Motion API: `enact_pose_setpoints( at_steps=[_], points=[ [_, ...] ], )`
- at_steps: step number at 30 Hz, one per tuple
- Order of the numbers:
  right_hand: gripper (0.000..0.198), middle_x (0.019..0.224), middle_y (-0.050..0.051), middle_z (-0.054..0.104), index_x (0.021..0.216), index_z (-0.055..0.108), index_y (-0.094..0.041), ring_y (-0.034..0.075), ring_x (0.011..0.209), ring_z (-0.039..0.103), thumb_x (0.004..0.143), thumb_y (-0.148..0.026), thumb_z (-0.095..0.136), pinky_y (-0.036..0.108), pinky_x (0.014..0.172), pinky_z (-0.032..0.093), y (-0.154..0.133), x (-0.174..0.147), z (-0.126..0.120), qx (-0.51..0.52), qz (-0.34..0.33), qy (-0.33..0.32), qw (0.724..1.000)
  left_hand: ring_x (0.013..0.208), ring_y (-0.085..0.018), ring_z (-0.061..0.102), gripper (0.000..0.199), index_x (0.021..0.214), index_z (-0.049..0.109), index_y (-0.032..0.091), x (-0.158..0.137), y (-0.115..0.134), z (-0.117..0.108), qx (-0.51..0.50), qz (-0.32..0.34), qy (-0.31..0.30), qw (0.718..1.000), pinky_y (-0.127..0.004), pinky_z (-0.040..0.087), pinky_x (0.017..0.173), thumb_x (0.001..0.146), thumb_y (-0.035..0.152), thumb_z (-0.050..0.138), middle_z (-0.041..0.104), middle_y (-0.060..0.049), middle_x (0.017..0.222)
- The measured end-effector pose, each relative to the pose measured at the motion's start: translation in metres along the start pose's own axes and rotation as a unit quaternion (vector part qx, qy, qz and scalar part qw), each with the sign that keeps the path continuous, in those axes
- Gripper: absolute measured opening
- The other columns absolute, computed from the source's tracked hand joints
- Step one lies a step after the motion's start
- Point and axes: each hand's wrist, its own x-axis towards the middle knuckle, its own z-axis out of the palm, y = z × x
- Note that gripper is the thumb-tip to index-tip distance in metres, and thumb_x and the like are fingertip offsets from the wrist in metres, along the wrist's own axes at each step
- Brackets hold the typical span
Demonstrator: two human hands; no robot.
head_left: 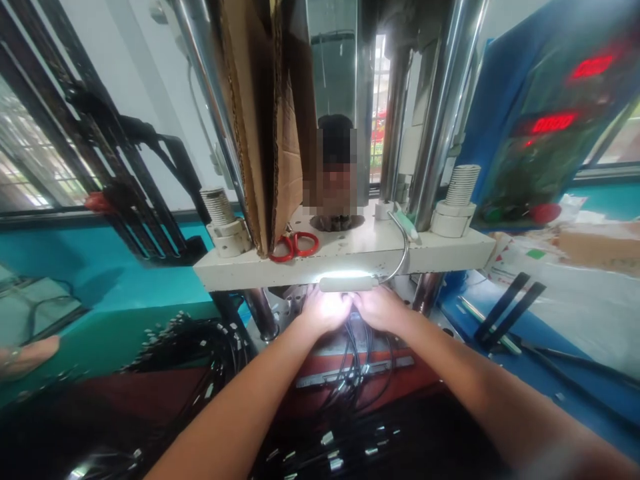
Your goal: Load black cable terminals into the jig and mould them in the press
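Observation:
My left hand (327,308) and my right hand (377,307) are close together under the white press plate (345,257). A bright lamp bar (347,285) washes out their detail and covers part of the fingers. Both hands look closed, with the thumbs nearly meeting. Thin black cables (354,350) hang down from between them, over a grey metal strip (320,380) on a red surface. What the fingertips press on is hidden. A dark heap of cables with pale connector ends (333,453) lies below my forearms.
Red-handled scissors (295,247) and cardboard (287,147) are on the plate. Steel columns rise on both sides. More cables (185,340) lie at left, near another person's hand (33,357). At right are a blue control box (530,127), black strips (515,310) and plastic bags (575,287).

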Motion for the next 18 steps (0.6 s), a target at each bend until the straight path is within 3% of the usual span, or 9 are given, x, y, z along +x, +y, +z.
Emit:
enact_pose_setpoints(
  at_steps=[8,13,18],
  points=[
    [0.042,0.113,0.013,0.065,0.107,0.067,-0.016,0.026,0.106,0.057,0.096,-0.030,0.029,0.038,0.093,0.040,-0.005,0.004,-0.002,-0.012,-0.009,0.029,0.999,0.111,-0.029,0.053,0.033,0.105,0.064,0.019,-0.005,0.004,-0.012,0.011,0.002,0.006,1.000,-0.043,0.039,0.095,0.088,0.030,0.038,0.062,-0.010,0.117],
    [0.043,0.119,0.013,0.062,0.114,0.063,-0.017,0.025,0.113,0.053,0.096,-0.037,0.031,0.038,0.097,0.037,-0.007,0.004,-0.001,-0.001,0.005,0.039,0.999,0.104,-0.023,0.057,0.034,0.110,0.062,0.019,-0.012,-0.001,-0.016,0.009,0.020,0.002,1.000,-0.036,0.041,0.095,0.087,0.023,0.037,0.065,-0.007,0.110],
    [0.045,0.113,0.015,0.065,0.111,0.066,-0.016,0.027,0.110,0.055,0.095,-0.040,0.032,0.039,0.096,0.037,-0.009,0.009,0.004,-0.001,0.030,0.040,0.999,0.106,-0.024,0.057,0.032,0.107,0.063,0.020,-0.010,-0.003,-0.014,0.008,0.023,-0.006,1.000,-0.037,0.042,0.094,0.088,0.024,0.038,0.064,-0.008,0.112]
  ],
)
